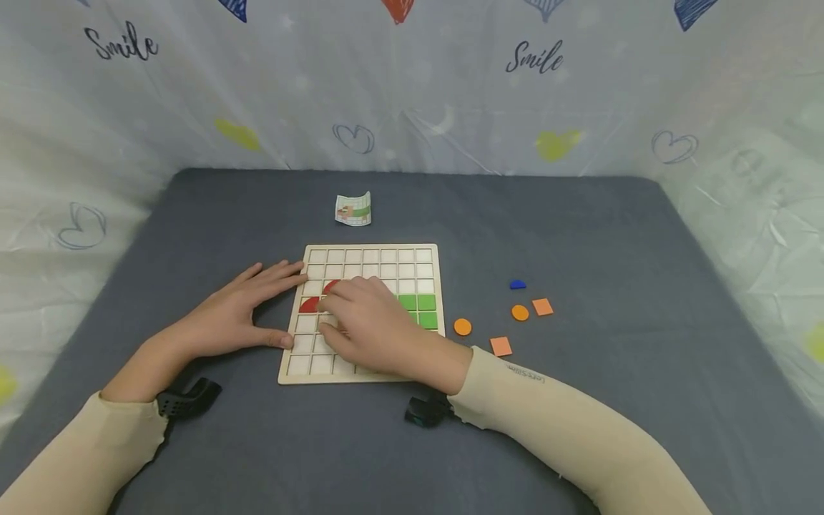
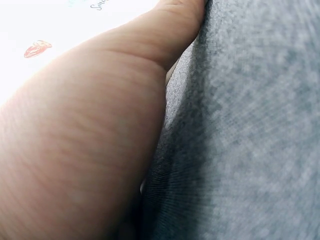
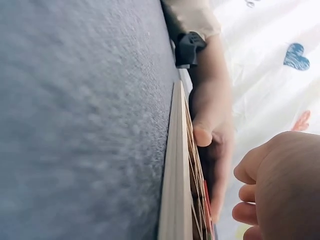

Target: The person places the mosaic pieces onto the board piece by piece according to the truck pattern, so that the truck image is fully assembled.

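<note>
A wooden grid board (image 1: pixel 360 248) lies on the grey cloth. My left hand (image 1: pixel 238 315) rests at its left edge, fingers and thumb spread and touching the frame. Over the middle of the board is my right hand (image 1: pixel 376 322), its fingers bent; whether a piece sits between the fingertips is hidden. Beside those fingertips are a red quarter-round piece (image 1: pixel 309 305) and another red piece (image 1: pixel 330 286), partly covered. Green square tiles (image 1: pixel 427 302) fill cells on the board's right side. In the right wrist view, the bent fingers (image 3: pixel 245 212) are above the board's surface.
Right of the board lie an orange disc (image 1: pixel 462 327), a second orange disc (image 1: pixel 519 312), two orange squares (image 1: pixel 501 346) and a blue half-round piece (image 1: pixel 518 285). A small printed pattern card (image 1: pixel 352 210) stands behind the board. A printed curtain (image 1: pixel 438 86) borders the table.
</note>
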A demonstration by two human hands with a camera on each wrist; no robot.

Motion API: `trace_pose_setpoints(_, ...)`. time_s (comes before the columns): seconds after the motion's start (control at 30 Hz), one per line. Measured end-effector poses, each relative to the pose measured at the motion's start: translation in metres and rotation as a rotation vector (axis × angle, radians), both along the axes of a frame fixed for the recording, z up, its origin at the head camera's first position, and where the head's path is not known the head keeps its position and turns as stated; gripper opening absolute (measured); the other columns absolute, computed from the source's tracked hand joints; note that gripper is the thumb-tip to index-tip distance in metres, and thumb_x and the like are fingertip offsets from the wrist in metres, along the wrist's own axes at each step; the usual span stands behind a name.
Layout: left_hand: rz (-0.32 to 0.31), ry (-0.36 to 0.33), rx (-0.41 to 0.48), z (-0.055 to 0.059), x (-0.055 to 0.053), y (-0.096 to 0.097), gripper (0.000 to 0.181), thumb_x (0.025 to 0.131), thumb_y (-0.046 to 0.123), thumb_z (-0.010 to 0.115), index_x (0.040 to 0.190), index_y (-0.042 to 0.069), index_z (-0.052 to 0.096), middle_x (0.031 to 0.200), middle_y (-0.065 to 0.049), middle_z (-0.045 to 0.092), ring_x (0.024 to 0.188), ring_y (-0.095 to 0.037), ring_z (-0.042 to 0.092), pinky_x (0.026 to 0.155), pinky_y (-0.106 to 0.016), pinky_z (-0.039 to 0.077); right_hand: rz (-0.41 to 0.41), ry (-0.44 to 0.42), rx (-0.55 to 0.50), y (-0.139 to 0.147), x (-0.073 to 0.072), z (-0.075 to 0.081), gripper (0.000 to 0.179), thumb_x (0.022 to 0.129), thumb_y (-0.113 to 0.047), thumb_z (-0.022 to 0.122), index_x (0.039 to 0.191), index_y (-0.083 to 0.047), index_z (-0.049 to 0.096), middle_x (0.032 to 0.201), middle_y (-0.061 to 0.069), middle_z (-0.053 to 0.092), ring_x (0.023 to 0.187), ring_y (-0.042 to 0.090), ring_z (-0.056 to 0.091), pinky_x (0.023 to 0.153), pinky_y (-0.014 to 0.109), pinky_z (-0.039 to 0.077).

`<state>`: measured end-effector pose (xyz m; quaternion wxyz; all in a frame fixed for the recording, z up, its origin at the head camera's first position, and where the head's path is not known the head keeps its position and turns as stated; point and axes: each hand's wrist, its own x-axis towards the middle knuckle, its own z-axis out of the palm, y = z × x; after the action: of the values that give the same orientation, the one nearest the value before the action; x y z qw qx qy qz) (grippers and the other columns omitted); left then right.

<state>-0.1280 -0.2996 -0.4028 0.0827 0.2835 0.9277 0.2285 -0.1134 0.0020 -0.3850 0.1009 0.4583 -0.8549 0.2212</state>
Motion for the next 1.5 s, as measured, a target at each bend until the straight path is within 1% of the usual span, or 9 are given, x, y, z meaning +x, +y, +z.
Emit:
trace_pose_setpoints(0.1,0.005,-0.008,-0.007,0.001,0.0,0.0,0.107,0.085,0.065,0.088,0.173,0.03,0.037,0.181,0.004,0.022,0.168,-0.033,0.017,0.137,-0.05,0.003,-0.002,0.009,-0.027,0.011,0.005,0.001,0.018,0.106,-0.023,0.068,0.115,-0.015,0.081,0.108,-0.005,0.071,0.097,0.016,0.064,0.079,0.033,0.05)
trace_pose_setpoints(0.2,0.01,-0.007,-0.011,0.002,-0.001,0.001,0.108,0.085,0.065,0.088,0.173,0.031,0.036,0.181,0.006,0.021,0.168,-0.031,0.016,0.137,-0.05,0.003,-0.015,0.023,-0.058,0.024,0.008,0.0,0.015,0.105,-0.022,0.07,0.114,-0.015,0.081,0.11,-0.004,0.073,0.095,0.017,0.065,0.081,0.036,0.051)
trace_pose_setpoints(0.47,0.024,-0.028,-0.02,0.003,0.002,0.0,0.108,0.085,0.066,0.087,0.173,0.032,0.035,0.181,0.008,0.02,0.168,-0.028,0.015,0.137,-0.05,0.003,-0.058,0.138,-0.099,0.061,0.011,-0.004,0.014,0.103,-0.018,0.072,0.112,-0.013,0.081,0.107,-0.001,0.071,0.093,0.021,0.063,0.077,0.037,0.049)
trace_pose_setpoints(0.57,0.029,-0.039,-0.021,0.001,0.002,0.0,0.108,0.086,0.067,0.086,0.173,0.033,0.034,0.182,0.008,0.019,0.169,-0.028,0.013,0.137,-0.049,0.003,-0.078,0.157,-0.097,0.076,0.011,-0.003,0.016,0.102,-0.019,0.074,0.114,-0.011,0.081,0.108,0.0,0.072,0.093,0.022,0.064,0.077,0.038,0.048)
trace_pose_setpoints(0.73,0.037,-0.051,-0.019,0.001,0.003,0.001,0.109,0.085,0.068,0.086,0.174,0.033,0.034,0.182,0.009,0.018,0.169,-0.028,0.012,0.137,-0.051,0.004,-0.131,0.15,-0.093,0.101,0.008,-0.004,0.018,0.102,-0.02,0.076,0.115,-0.008,0.082,0.109,0.003,0.073,0.093,0.024,0.064,0.077,0.04,0.046)
trace_pose_setpoints(0.93,0.028,-0.026,-0.015,0.001,0.003,-0.002,0.109,0.084,0.067,0.088,0.173,0.034,0.034,0.182,0.009,0.019,0.168,-0.028,0.015,0.137,-0.049,0.003,-0.218,0.124,-0.11,0.127,-0.002,-0.009,0.022,0.102,-0.02,0.075,0.116,-0.004,0.081,0.113,0.009,0.075,0.096,0.03,0.067,0.077,0.044,0.047)
trace_pose_setpoints(1.17,0.023,-0.02,-0.01,0.0,0.003,-0.001,0.11,0.084,0.066,0.088,0.173,0.032,0.035,0.182,0.007,0.02,0.168,-0.029,0.016,0.137,-0.049,0.003,-0.34,0.053,-0.064,0.159,-0.009,-0.01,0.023,0.103,-0.021,0.075,0.118,-0.005,0.082,0.115,0.01,0.076,0.099,0.033,0.067,0.078,0.044,0.045)
trace_pose_setpoints(1.37,0.031,-0.03,-0.01,0.001,0.004,0.0,0.11,0.084,0.066,0.088,0.173,0.033,0.035,0.182,0.007,0.02,0.168,-0.029,0.015,0.137,-0.049,0.003,-0.427,0.03,-0.05,0.186,-0.012,-0.011,0.022,0.102,-0.019,0.077,0.118,-0.005,0.082,0.114,0.011,0.076,0.098,0.033,0.067,0.078,0.046,0.044)
trace_pose_setpoints(1.5,0.029,-0.027,-0.009,0.001,0.003,-0.001,0.11,0.084,0.066,0.088,0.173,0.033,0.035,0.182,0.007,0.02,0.168,-0.029,0.015,0.137,-0.049,0.003,-0.48,0.015,-0.059,0.2,-0.014,-0.013,0.02,0.1,-0.015,0.076,0.116,-0.005,0.082,0.114,0.013,0.076,0.099,0.035,0.067,0.079,0.05,0.047)
